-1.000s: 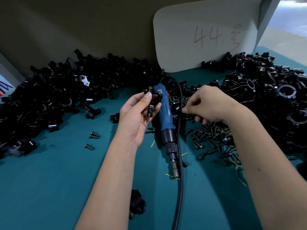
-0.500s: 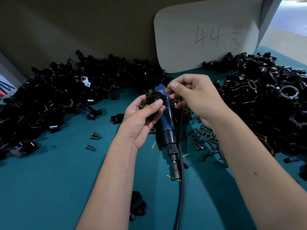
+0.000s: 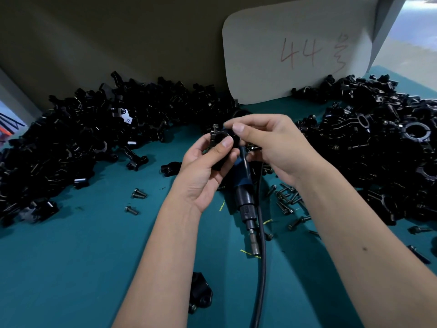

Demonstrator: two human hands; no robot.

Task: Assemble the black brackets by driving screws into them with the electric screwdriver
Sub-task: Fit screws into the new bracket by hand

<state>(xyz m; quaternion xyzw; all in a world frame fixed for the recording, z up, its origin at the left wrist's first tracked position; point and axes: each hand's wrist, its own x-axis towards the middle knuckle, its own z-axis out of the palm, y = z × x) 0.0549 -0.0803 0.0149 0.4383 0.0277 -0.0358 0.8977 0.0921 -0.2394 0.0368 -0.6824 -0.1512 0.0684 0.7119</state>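
Black bracket (image 3: 221, 140) pinched in left hand (image 3: 205, 171); right hand (image 3: 272, 145) pinches its top.

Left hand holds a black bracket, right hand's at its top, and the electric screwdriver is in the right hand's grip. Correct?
Not quite. The head view shows the electric screwdriver lying on the teal table under both hands, in nobody's grip. The left hand does hold the black bracket, with the right hand at its top.
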